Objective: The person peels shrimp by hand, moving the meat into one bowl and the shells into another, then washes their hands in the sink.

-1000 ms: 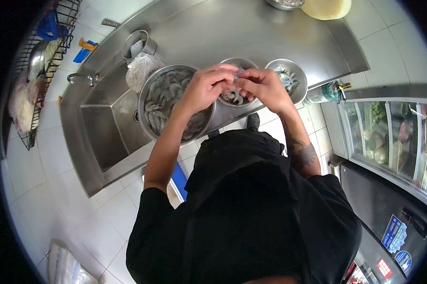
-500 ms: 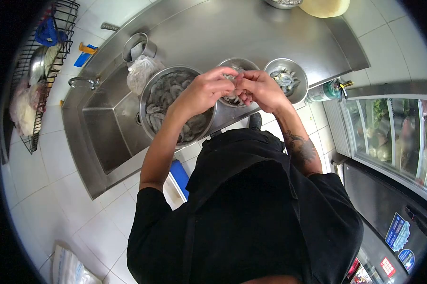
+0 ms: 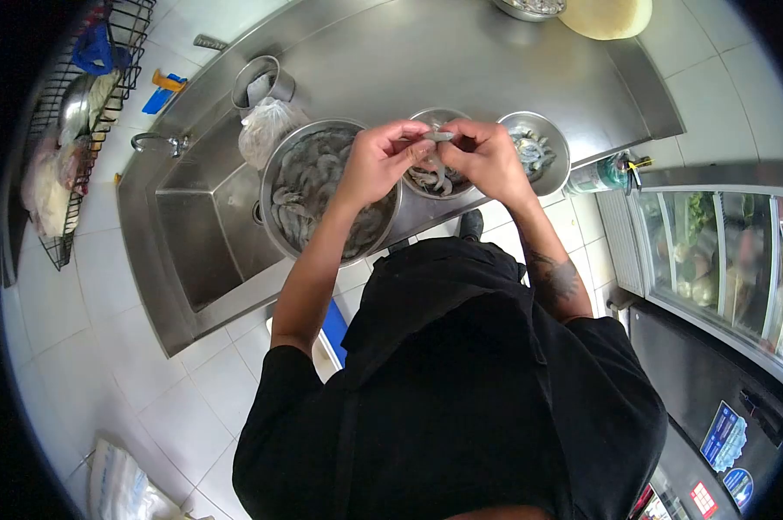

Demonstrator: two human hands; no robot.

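Observation:
Pinched between the fingertips of both hands is a grey shrimp [image 3: 442, 136], held above the middle metal bowl [image 3: 439, 113]. My left hand [image 3: 383, 165] has its thumb and fingers closed on one end. On the other end, my right hand [image 3: 489, 158] is closed too. Shrimp pieces or shells [image 3: 439, 180] lie in that middle bowl, partly covered by the hands. Many whole grey shrimp [image 3: 309, 178] fill the large metal bowl [image 3: 268, 227] on the left. In the right metal bowl [image 3: 566, 152] lie several pale shrimp [image 3: 532, 149].
A steel sink [image 3: 196, 269] with a tap [image 3: 157, 141] is at left. Beside it sit a plastic bag [image 3: 268, 132] and a metal pot [image 3: 283, 84]. A wire rack [image 3: 131, 43] hangs on the left wall. Rightward stands a glass-fronted fridge [image 3: 704, 251].
The hands have shifted slightly apart and the shrimp between them now shows more plainly. The whole view has moved a little, and more of the middle bowl's contents is visible.

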